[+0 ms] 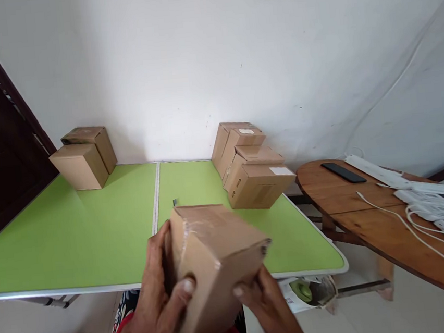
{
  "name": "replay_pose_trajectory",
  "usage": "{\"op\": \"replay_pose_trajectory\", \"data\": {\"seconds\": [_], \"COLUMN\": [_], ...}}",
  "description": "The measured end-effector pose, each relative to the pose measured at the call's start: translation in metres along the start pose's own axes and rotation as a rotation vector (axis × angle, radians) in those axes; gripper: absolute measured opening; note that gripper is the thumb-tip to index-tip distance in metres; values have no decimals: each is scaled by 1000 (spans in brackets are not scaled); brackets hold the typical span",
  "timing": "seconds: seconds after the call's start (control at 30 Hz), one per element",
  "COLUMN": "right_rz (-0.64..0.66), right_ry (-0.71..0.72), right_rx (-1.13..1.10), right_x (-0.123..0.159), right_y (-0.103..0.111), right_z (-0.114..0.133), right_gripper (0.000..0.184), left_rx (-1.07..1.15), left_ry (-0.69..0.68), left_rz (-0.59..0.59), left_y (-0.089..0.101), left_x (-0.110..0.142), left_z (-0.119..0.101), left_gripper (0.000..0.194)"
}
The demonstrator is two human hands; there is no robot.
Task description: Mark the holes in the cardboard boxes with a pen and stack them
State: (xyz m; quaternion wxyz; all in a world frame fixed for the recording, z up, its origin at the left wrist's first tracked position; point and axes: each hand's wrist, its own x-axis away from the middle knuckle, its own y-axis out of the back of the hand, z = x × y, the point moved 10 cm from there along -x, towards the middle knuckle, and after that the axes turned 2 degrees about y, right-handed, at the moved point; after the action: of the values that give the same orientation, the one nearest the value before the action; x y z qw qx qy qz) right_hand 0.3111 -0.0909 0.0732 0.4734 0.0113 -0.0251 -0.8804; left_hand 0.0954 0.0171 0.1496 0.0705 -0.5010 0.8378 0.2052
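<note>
A brown cardboard box (204, 273) is tilted in the air over the near edge of the green table (107, 240). My left hand (161, 287) grips its left side, the thumb pressed on the face towards me. On the lower right, my right hand (264, 298) holds the same box with its thumb in front. The box's underside and most of the fingers behind it are hidden. A small dark item (174, 202) shows on the table just beyond the box, too small to name.
Two cardboard boxes (80, 167) stand at the table's back left. Several more boxes (261, 183) stand together at the back right. The wooden table (348, 212) on the right bears a black phone (343, 172), white power strips (387, 174) and cables.
</note>
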Motion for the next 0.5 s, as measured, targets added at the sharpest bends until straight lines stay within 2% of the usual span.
{"op": "replay_pose_trajectory", "data": {"seconds": [0.07, 0.13, 0.2, 0.23, 0.3, 0.37, 0.43, 0.5], "right_rz": [-165, -338, -475, -520, -561, -567, -549, -500], "right_ry": [19, 51, 43, 42, 70, 102, 113, 113], "right_rx": [17, 135, 254, 291, 319, 302, 269, 244], "right_x": [2, 0, -8, -15, -36, -61, -87, -110], "right_y": [43, 90, 133, 152, 181, 197, 204, 203], "right_z": [10, 23, 29, 30, 28, 19, 5, -11], "right_gripper": [58, 42, 37, 41, 56, 68, 75, 82], "left_rx": [4, 14, 23, 20, -9, -85, -140, -170], "left_ry": [-68, -150, -222, -245, -288, -282, -271, -240], "left_rz": [127, 244, 384, 456, 554, 602, 640, 643], "left_y": [-30, -66, -109, -132, -172, -205, -229, -244], "left_x": [-18, -39, -63, -76, -102, -127, -147, -162], "left_z": [-29, -53, -63, -63, -55, -35, -11, 14], "left_gripper": [86, 93, 96, 97, 97, 92, 88, 84]}}
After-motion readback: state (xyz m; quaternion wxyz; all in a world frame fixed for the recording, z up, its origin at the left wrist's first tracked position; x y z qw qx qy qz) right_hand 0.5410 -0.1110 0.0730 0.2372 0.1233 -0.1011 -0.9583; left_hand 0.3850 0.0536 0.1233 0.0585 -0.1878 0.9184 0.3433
